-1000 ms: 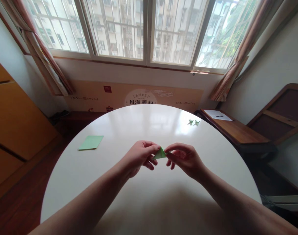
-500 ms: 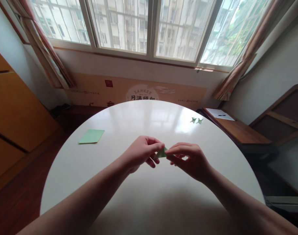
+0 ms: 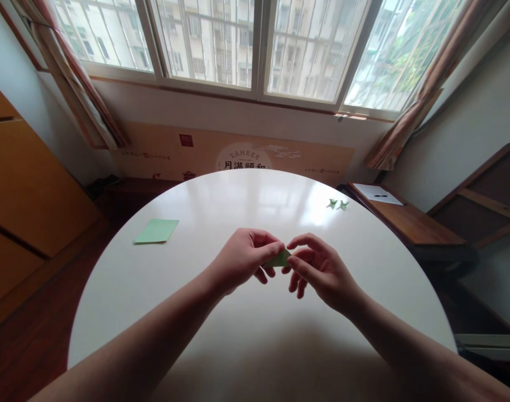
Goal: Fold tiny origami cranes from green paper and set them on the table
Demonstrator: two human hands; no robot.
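A small folded piece of green paper is held above the middle of the white table. My left hand pinches its left side, with the thumb on top. At its right edge, the thumb of my right hand presses the paper, while the index finger is raised and arched over it. The other right fingers curl below, and part of the paper is hidden behind both hands. Two small folded green paper figures sit side by side near the table's far right edge.
A stack of light green paper sheets lies at the left of the round white table. Beyond the right edge stands a wooden side table bearing a white sheet with a dark pen on it.
My right hand's index finger has lifted and its lower fingers have spread downward. The paper now shows a wider face. My left hand keeps its pinch almost in place.
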